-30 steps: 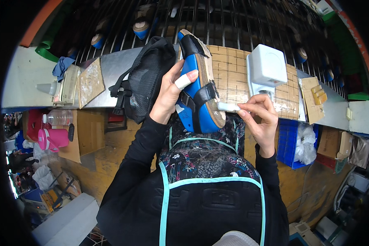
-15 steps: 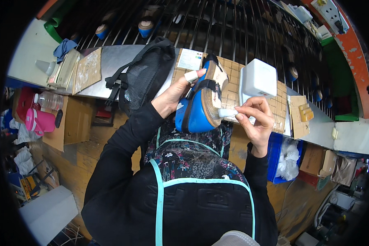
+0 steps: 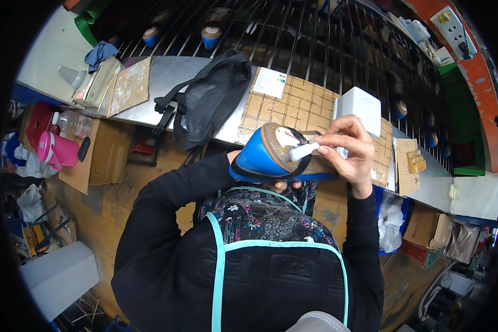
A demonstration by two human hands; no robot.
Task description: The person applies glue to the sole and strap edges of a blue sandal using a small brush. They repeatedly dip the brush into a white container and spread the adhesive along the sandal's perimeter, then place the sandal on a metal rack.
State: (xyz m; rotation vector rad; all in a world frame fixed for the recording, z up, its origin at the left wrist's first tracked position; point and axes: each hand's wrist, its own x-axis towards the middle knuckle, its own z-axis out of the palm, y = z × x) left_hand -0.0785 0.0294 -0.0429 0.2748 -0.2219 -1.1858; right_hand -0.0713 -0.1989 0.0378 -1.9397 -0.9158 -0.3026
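The left forearm [image 3: 191, 176] slanted up to the left hand [image 3: 282, 186], mostly hidden under the blue shoe [image 3: 255, 155], its fingertips curled against it. The shoe lay crosswise, underside up, just off the near edge of the counter [image 3: 169, 65]. The right hand [image 3: 353, 148], wrist bent, pinched a white tube-like tool [image 3: 304, 150], tip at the underside. Earlier, the shoe's rounded end had pointed toward the person; now it faced left.
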